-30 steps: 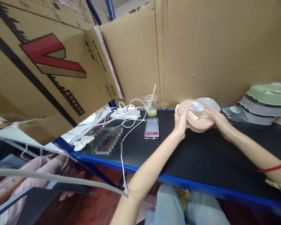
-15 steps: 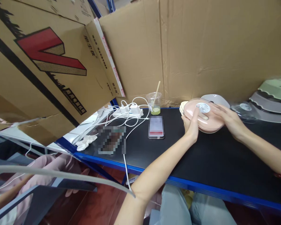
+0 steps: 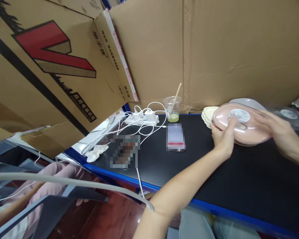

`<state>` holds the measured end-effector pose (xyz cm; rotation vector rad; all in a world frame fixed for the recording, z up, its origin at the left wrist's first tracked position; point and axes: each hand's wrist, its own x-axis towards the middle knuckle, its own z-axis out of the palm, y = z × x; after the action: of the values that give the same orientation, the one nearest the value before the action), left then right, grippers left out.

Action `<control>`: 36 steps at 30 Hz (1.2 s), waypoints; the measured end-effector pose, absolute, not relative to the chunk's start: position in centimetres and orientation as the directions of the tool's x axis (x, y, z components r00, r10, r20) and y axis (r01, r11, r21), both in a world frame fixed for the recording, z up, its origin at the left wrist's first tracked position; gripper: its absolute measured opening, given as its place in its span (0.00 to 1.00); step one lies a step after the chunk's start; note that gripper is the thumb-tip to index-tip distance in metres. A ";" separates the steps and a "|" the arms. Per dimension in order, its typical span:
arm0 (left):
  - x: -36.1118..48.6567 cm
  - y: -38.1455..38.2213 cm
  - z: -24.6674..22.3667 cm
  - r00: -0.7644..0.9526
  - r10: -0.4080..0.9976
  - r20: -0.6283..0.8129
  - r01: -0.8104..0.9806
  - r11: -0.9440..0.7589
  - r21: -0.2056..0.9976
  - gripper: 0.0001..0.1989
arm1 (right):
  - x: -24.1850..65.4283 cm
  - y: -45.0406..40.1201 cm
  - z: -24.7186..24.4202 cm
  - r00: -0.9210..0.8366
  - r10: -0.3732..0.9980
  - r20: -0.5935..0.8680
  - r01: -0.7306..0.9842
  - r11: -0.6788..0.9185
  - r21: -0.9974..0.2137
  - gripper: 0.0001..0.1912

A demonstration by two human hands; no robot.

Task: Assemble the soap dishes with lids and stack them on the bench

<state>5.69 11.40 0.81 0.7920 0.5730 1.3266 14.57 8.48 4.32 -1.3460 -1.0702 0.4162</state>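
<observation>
Between my two hands is a round pink container (image 3: 226, 114) with a clear glossy cover and a pale round label on top. My left hand (image 3: 224, 134) grips its near left side, thumb lying over the top by the label. On the right side my right hand (image 3: 276, 127) holds it, slightly smeared by motion. Just left of the container and partly behind it sit cream scalloped pieces (image 3: 209, 114). A pale grey-white rounded piece (image 3: 250, 103) shows behind it. To the right lies a clear plastic-wrapped item (image 3: 289, 114) with a round label.
A phone (image 3: 175, 137), a plastic cup (image 3: 173, 109) with a straw, and a power strip (image 3: 146, 119) with tangled white cables stand on the black table (image 3: 159, 169). Cardboard walls (image 3: 149, 56) enclose the back and left. Another person's legs (image 3: 52, 176) show at lower left.
The view has turned left, so everything sits further right, and the stacked green and grey pieces have mostly left the frame. Both hands keep hold of the pink container, which looks slightly nearer.
</observation>
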 end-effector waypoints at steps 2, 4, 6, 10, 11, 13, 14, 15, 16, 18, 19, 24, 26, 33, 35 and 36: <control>5.6 11.4 0.9 0.144 0.985 0.091 -0.606 0.016 0.795 0.26 | 14.6 8.6 4.3 0.505 0.766 0.398 0.337 0.249 -0.908 0.26; 5.6 11.4 1.1 0.145 0.985 0.094 -0.601 0.012 0.799 0.24 | 14.5 8.7 4.4 0.525 0.748 0.406 0.346 0.248 -0.905 0.27; 5.4 11.3 1.4 0.151 0.984 0.090 -0.593 0.017 0.805 0.24 | 14.2 8.7 4.5 0.553 0.738 0.387 0.330 0.232 -0.915 0.27; 4.8 11.1 2.1 0.169 0.981 0.096 -0.587 0.022 0.809 0.22 | 13.6 8.7 4.7 0.574 0.750 0.330 0.254 0.219 -0.942 0.24; 4.7 11.1 2.2 0.177 0.979 0.099 -0.588 0.025 0.809 0.22 | 13.6 8.7 4.7 0.571 0.756 0.320 0.236 0.222 -0.946 0.24; 4.5 11.1 2.4 0.188 0.977 0.097 -0.570 0.028 0.821 0.23 | 13.5 8.7 4.7 0.570 0.770 0.287 0.195 0.212 -0.958 0.24; 4.5 11.2 2.4 0.191 0.977 0.092 -0.553 0.030 0.833 0.24 | 13.5 8.7 4.7 0.574 0.775 0.266 0.177 0.199 -0.964 0.24; 4.5 11.2 2.4 0.193 0.977 0.086 -0.535 0.032 0.844 0.25 | 13.4 8.7 4.7 0.578 0.778 0.247 0.164 0.185 -0.969 0.24; 4.5 11.3 2.3 0.195 0.978 0.079 -0.519 0.035 0.854 0.26 | 13.4 8.7 4.7 0.582 0.779 0.232 0.155 0.174 -0.973 0.23; 4.4 11.5 2.3 0.201 0.977 0.065 -0.499 0.045 0.865 0.27 | 13.2 8.6 4.9 0.586 0.780 0.219 0.142 0.167 -0.976 0.22; 4.4 11.7 2.3 0.209 0.976 0.065 -0.500 0.049 0.865 0.27 | 13.1 8.6 5.0 0.590 0.779 0.212 0.134 0.164 -0.977 0.22; 4.0 12.5 3.0 0.255 0.963 0.086 -0.484 0.050 0.874 0.25 | 13.3 8.6 5.1 0.610 0.767 0.198 0.106 0.169 -0.980 0.23; 3.9 12.7 3.2 0.237 0.966 0.102 -0.485 0.027 0.874 0.22 | 13.7 8.5 5.0 0.585 0.778 0.227 0.123 0.191 -0.974 0.26; 3.9 13.4 3.6 0.297 0.955 0.027 -0.408 0.101 0.907 0.21 | 15.0 8.3 4.8 0.414 0.882 0.225 0.188 0.159 -0.969 0.31; 3.9 13.5 3.6 0.355 0.935 0.008 -0.365 0.131 0.922 0.21 | 15.3 8.3 4.8 0.375 0.902 0.211 0.206 0.141 -0.968 0.32; 3.9 13.5 3.6 0.370 0.929 0.021 -0.356 0.121 0.927 0.21 | 15.4 8.3 4.8 0.363 0.909 0.206 0.215 0.133 -0.968 0.32</control>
<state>3.90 13.55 3.59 1.0476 0.6873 1.0545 15.43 8.26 4.76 -1.3709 -1.1187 0.6981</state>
